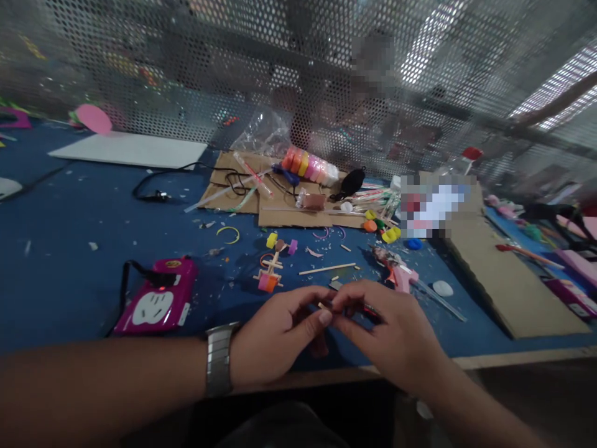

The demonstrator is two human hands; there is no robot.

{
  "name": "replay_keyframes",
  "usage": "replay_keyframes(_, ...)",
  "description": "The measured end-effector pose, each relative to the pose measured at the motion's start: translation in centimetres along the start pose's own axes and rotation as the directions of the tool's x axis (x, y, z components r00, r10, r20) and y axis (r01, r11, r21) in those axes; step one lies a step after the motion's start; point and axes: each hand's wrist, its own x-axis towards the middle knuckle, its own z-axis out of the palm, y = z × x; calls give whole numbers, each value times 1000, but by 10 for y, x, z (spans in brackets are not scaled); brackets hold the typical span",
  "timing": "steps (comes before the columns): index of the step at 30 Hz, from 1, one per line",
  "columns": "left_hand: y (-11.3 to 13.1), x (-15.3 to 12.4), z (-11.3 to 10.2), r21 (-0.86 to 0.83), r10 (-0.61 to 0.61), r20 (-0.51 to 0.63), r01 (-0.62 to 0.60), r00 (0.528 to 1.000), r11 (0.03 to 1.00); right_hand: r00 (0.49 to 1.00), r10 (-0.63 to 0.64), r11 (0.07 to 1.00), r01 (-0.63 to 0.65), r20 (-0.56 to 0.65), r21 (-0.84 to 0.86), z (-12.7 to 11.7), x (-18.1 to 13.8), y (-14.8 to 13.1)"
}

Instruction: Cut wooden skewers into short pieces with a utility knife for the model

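Note:
My left hand (pixel 280 330), with a metal watch (pixel 218 358) on its wrist, pinches a short piece of wooden stick (pixel 321 305) near the table's front edge. Its fingertips meet those of my right hand (pixel 392 330), which is closed around a slim cutter knife (pixel 372 312); a grey blade-like end (pixel 334 284) pokes out above the fingers. Just beyond lies a longer wooden stick (pixel 326 269). Left of it rests a small stick model (pixel 273 264) with yellow, purple, pink and orange clay parts. The pink glue gun (pixel 402 275) is right of my hands.
A magenta power strip (pixel 161 295) with a black plug stands at left. Cardboard sheets (pixel 289 218) hold a pack of coloured clay (pixel 310 167) and straws. More cardboard (pixel 494 280) is at right. A perforated metal screen (pixel 233 74) rises behind the blue table (pixel 69 249).

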Motion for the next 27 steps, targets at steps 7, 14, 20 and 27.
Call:
replay_keyframes(7,0,2,-6,313,57,7,-57,998,948,977,-46,979,3,-209,-202,6,-27,7)
replay_keyframes(14,-2,0,-16,749,113,67,-125,991,650,982,56,891,-130,-179,-435,3,-47,58)
replay_keyframes(20,-1,4,-22,930,49,115,-124,992,345,985,118,911,-158,-126,-381,11,-47,61)
replay_keyframes(27,4,1,-17,986,-6,131,-129,991,106,977,165,957,-193,-138,-218,-3,-59,31)
